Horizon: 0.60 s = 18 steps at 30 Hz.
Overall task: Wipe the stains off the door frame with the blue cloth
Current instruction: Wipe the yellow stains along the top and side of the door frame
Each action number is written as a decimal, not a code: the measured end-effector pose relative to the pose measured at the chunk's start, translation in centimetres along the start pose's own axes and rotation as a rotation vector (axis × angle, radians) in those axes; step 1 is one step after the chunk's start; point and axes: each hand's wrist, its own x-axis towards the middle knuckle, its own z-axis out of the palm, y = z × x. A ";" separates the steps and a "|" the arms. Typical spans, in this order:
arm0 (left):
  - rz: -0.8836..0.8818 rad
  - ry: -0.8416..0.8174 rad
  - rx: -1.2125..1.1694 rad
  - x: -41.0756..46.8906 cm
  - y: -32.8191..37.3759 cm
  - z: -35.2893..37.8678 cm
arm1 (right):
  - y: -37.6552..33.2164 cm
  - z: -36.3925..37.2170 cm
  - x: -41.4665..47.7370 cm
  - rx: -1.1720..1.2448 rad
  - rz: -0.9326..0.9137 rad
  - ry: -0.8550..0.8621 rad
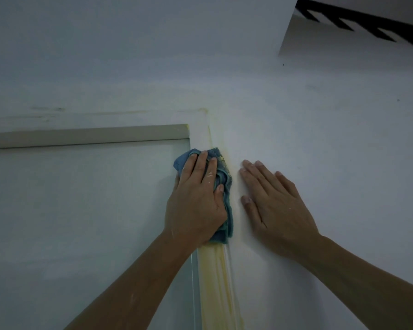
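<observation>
My left hand (196,201) presses a crumpled blue cloth (222,177) flat against the right upright of the white door frame (200,132), a little below its top corner. Yellowish stains (215,277) run in streaks down the frame below the cloth, and a thin yellow line climbs above it toward the corner. My right hand (274,201) lies flat on the white wall just right of the frame, fingers spread, holding nothing. Small pale specks dot my left hand and forearm.
The pale door (81,210) fills the lower left, with a grey strip (86,135) along its top edge. White wall (320,115) spreads above and to the right. At the top right an overhang (358,22) with dark bars juts out.
</observation>
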 end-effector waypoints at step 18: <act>0.025 -0.009 -0.051 -0.2 0.2 -0.5 | -1.0 0.0 -5.1 -0.036 0.030 -0.018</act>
